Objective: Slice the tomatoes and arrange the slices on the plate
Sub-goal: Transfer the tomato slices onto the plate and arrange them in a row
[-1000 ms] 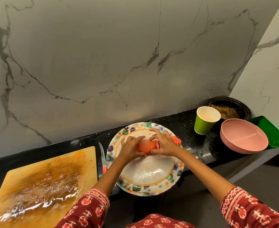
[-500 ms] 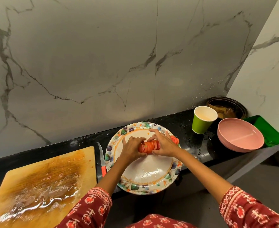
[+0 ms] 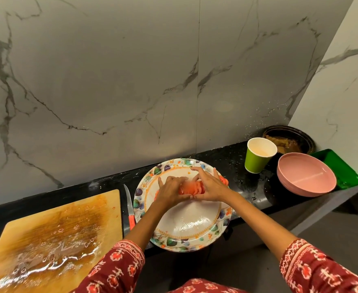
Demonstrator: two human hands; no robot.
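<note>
Item: sliced tomato [image 3: 191, 188], a row of slices on the far half of the plate [image 3: 195, 235]. I see left hand [image 3: 169, 192] and right hand [image 3: 211, 188] cupping its ends — soft, wet, slippery, probably fragile; I'd lift slices by the rind edges.

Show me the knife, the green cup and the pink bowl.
knife [image 3: 129, 205]: head view, on the blade.
green cup [image 3: 255, 162]: head view, on the outer wall.
pink bowl [image 3: 307, 173]: head view, on the inside.

Dim, warm indoor light. Glare shines off the wet cutting board [image 3: 53, 240] and the plate [image 3: 186, 227]. Wide-angle bending curves the edges; the hands look slightly motion-blurred.
</note>
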